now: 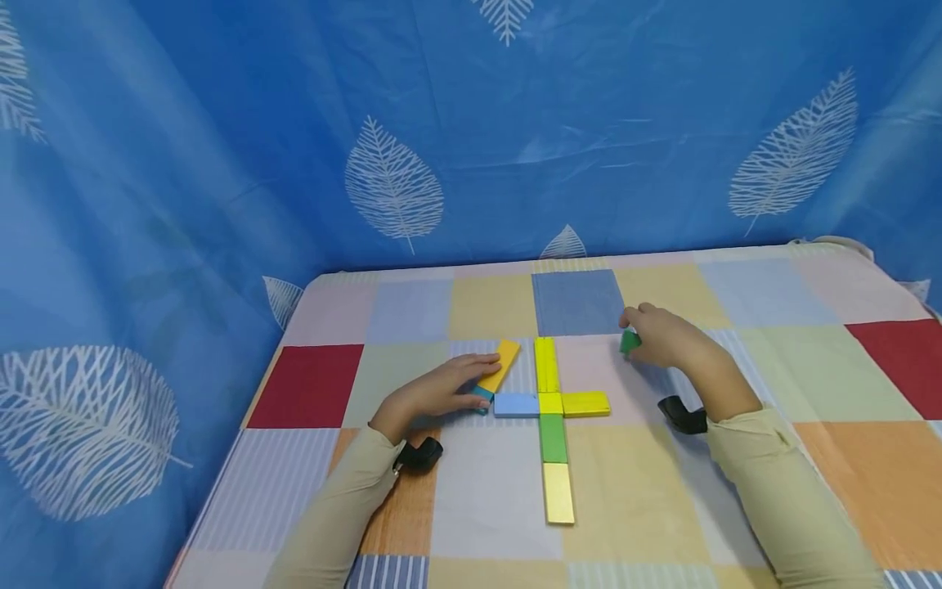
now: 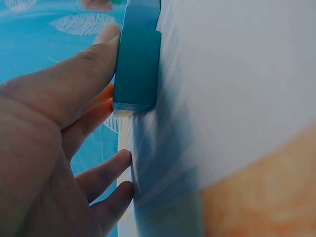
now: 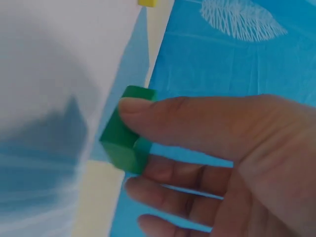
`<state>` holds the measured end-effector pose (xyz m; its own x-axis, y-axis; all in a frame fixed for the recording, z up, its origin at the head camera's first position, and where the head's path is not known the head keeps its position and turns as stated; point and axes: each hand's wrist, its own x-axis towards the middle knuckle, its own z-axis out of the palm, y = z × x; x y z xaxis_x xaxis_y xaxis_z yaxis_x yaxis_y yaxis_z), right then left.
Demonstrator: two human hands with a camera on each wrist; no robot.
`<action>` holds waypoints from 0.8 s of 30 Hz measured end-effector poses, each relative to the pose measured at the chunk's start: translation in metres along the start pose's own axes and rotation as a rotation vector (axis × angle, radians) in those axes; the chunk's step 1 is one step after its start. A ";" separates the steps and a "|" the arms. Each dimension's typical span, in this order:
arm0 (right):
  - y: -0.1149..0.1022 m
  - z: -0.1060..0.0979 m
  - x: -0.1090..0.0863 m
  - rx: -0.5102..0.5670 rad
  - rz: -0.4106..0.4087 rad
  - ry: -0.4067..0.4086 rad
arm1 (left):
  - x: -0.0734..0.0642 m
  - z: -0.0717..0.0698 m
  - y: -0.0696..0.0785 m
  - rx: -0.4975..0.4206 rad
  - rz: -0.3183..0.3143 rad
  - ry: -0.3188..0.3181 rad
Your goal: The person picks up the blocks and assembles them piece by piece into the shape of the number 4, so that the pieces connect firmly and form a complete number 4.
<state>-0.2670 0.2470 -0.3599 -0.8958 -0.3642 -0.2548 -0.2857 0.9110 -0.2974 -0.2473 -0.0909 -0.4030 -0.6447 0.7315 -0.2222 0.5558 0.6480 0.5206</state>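
Note:
My left hand (image 1: 440, 386) is at a teal block (image 2: 137, 69), with its thumb and fingers at the block's edges and the other fingers spread. An orange block (image 1: 502, 366) lies slanted under those fingertips, meeting the teal one. My right hand (image 1: 666, 337) pinches a small green block (image 3: 127, 131) between thumb and fingers, to the right of the layout. Between the hands, a cross of blocks has a yellow square (image 1: 550, 402) in its middle. Around it lie a light blue block (image 1: 517, 405), yellow blocks (image 1: 546, 364), another yellow block (image 1: 586, 403), a green block (image 1: 553, 438) and a pale yellow block (image 1: 558, 494).
A patchwork cloth (image 1: 633, 483) covers the table. Blue curtains (image 1: 486, 147) with white leaf prints hang behind it and on the left. A black wrist mount (image 1: 419, 455) sits on the left wrist, and another black mount (image 1: 683, 415) on the right.

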 end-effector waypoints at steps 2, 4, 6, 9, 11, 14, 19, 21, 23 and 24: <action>-0.008 -0.008 0.011 -0.059 -0.038 0.023 | 0.000 0.000 0.000 0.005 0.001 0.001; -0.017 -0.014 0.024 -0.114 -0.084 0.035 | 0.000 0.000 0.001 0.006 -0.002 0.002; -0.026 -0.016 0.037 -0.159 -0.133 0.040 | 0.000 0.000 0.000 0.009 -0.003 -0.003; -0.039 -0.016 0.056 -0.209 -0.211 0.039 | -0.001 0.001 0.001 -0.001 0.011 -0.011; -0.047 -0.013 0.068 -0.230 -0.251 0.031 | -0.001 0.001 -0.001 -0.002 0.025 -0.016; -0.059 -0.010 0.081 -0.244 -0.305 0.008 | -0.001 0.001 -0.002 -0.003 0.040 -0.019; -0.068 -0.004 0.099 -0.305 -0.431 -0.007 | 0.001 0.001 -0.003 0.006 0.027 -0.017; -0.072 -0.002 0.104 -0.337 -0.468 -0.016 | 0.001 0.001 -0.003 0.002 0.027 -0.013; -0.082 -0.003 0.105 -0.357 -0.474 -0.041 | 0.000 0.000 -0.004 -0.001 0.018 -0.016; -0.085 -0.001 0.108 -0.368 -0.482 -0.047 | -0.001 0.000 -0.005 0.000 0.012 -0.017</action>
<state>-0.3399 0.1306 -0.3608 -0.6225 -0.7529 -0.2133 -0.7619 0.6454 -0.0543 -0.2491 -0.0948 -0.4054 -0.6288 0.7428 -0.2301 0.5637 0.6392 0.5231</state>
